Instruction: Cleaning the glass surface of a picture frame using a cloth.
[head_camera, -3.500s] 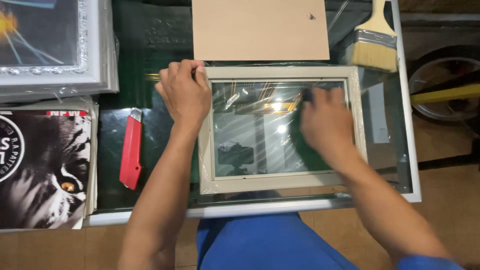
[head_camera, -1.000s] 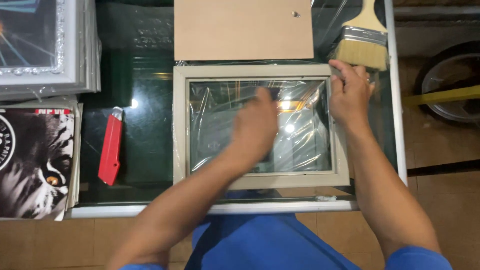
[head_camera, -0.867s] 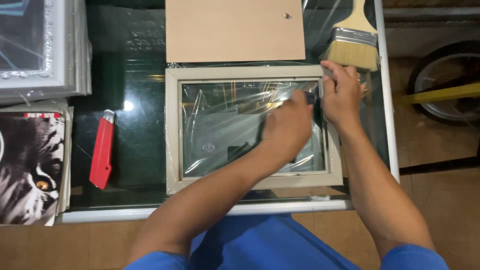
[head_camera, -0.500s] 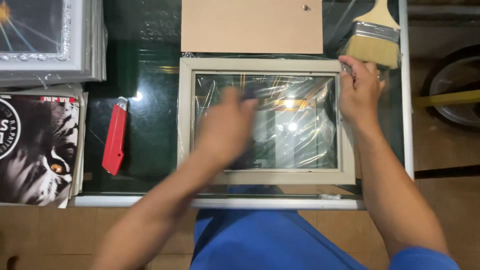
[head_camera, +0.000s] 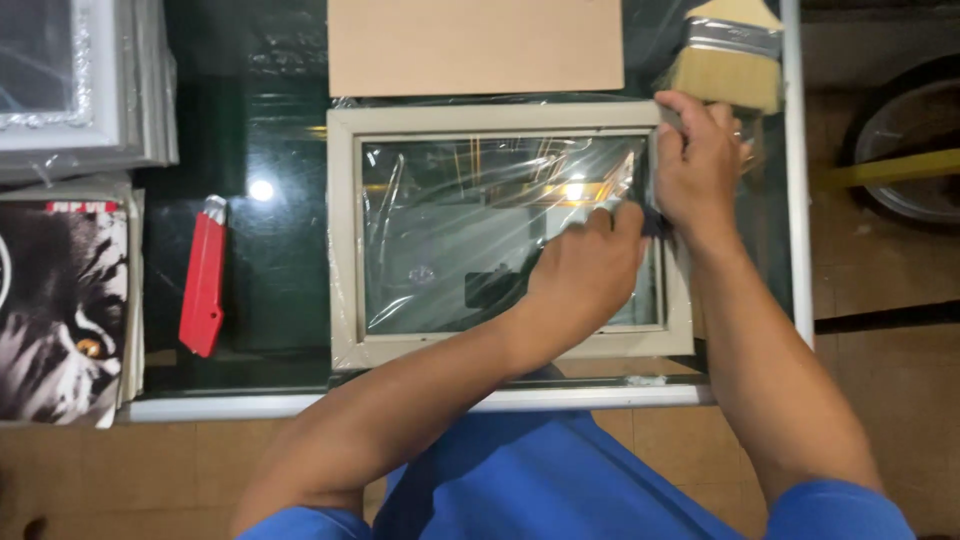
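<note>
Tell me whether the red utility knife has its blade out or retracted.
Cannot tell for sure. The red utility knife lies flat on the glass table, left of the picture frame; no extended blade shows at its grey tip.

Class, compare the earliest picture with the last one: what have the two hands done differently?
The hands swapped roles: the left hand left the frame's top-left corner and now rubs the glass at the right side, while the right hand moved up to hold the top-right corner. Knife, board, brush unchanged.
</note>
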